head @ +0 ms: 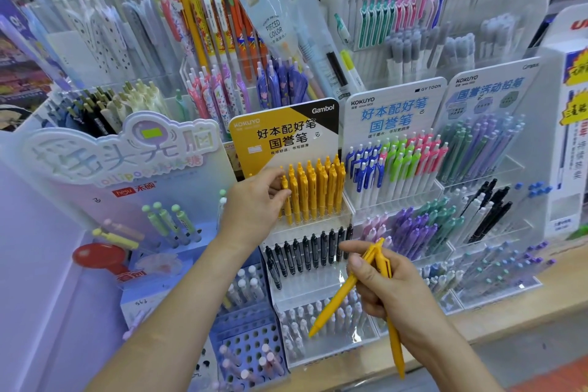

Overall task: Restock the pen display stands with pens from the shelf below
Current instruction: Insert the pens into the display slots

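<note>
A clear display stand with a yellow and black header card (283,137) holds several yellow pens (315,191) upright in its top tier. My left hand (254,204) pinches one yellow pen (286,200) at the left end of that row. My right hand (388,283) is lower and to the right, gripping two loose yellow pens (337,299) that point down and fan apart. Black pens (305,251) fill the tier below the yellow ones.
A white stand (391,111) with blue, green and pink pens stands right of the yellow one. A pale purple stand (127,149) is on the left. Racks of pens rise behind. A wooden shelf edge (509,315) runs along the front right.
</note>
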`<state>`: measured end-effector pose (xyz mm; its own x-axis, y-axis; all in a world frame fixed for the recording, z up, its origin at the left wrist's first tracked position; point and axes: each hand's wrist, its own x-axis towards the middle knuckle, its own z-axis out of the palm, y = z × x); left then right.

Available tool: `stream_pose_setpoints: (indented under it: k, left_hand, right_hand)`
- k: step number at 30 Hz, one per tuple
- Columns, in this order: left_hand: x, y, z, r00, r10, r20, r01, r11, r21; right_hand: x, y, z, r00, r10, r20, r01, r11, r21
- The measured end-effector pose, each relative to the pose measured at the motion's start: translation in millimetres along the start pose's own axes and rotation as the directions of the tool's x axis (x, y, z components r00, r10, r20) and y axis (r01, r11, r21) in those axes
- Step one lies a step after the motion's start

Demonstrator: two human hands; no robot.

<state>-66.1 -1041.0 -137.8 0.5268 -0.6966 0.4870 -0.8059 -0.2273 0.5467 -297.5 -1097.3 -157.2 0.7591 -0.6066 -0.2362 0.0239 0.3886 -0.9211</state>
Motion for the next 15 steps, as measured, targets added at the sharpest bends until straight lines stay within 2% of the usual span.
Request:
stream_pose_setpoints:
  k: [6, 11, 15]
  left_hand:
    - [5, -1, -5, 0.991, 0.106, 0.076, -0.117, 0.980, 0.159]
    - [11, 2, -7, 0.988, 0.071, 0.136, -0.100, 0.969, 0.225]
    - [10, 9, -14, 0.982, -0.027, 0.187, -0.018, 0.971, 0.238]
  right_hand:
    - [0, -6, 4, 0.999, -0.034, 0.004, 0.034, 0.999, 0.034]
    - [2, -9, 7, 0.997, -0.063, -0.045, 0.066, 0.995, 0.077]
    - [2, -12, 8, 0.996, -0.068, -0.053, 0.073, 0.994, 0.083]
